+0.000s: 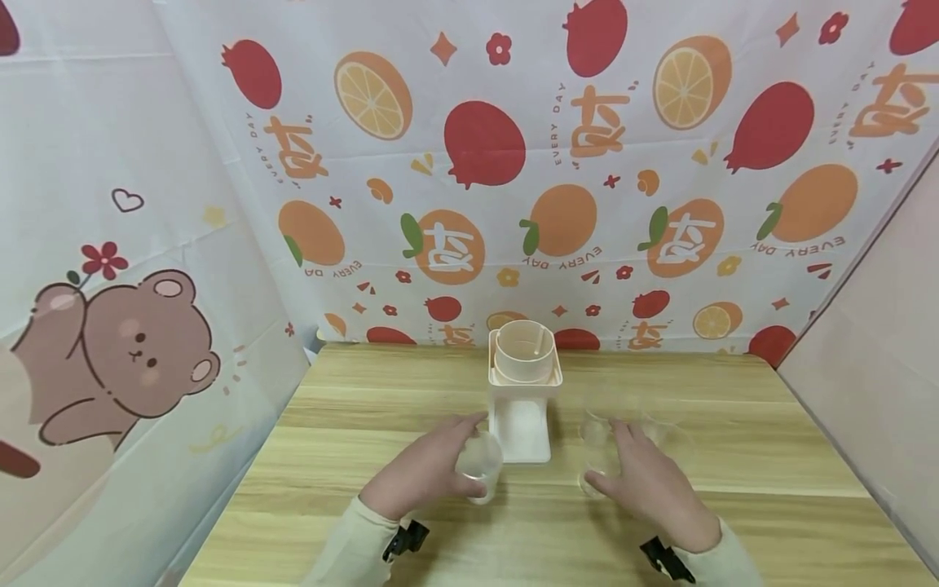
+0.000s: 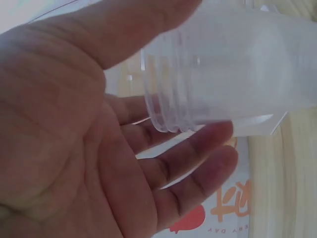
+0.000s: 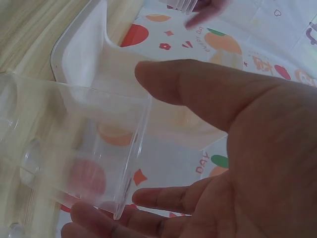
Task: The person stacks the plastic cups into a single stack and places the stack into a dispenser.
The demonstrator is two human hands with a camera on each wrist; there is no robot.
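My left hand (image 1: 429,469) curls its thumb and fingers round a small stack of clear plastic cups (image 2: 237,69); several nested rims show in the left wrist view. In the head view the stack is beside the lower left of a cream-white stand (image 1: 522,424) with a round holder (image 1: 525,350) on top. On the other side, my right hand (image 1: 649,481) is spread around a clear plastic cup (image 3: 74,114). In the right wrist view its thumb stays apart from the cup, while some fingertips lie near or against the rim; contact is unclear.
More clear cups (image 1: 671,440) stand right of my right hand, faint against the wood-grain table (image 1: 352,456). A fruit-print cloth (image 1: 396,179) hangs behind the table, and a bear-print cloth (image 1: 139,350) hangs on the left.
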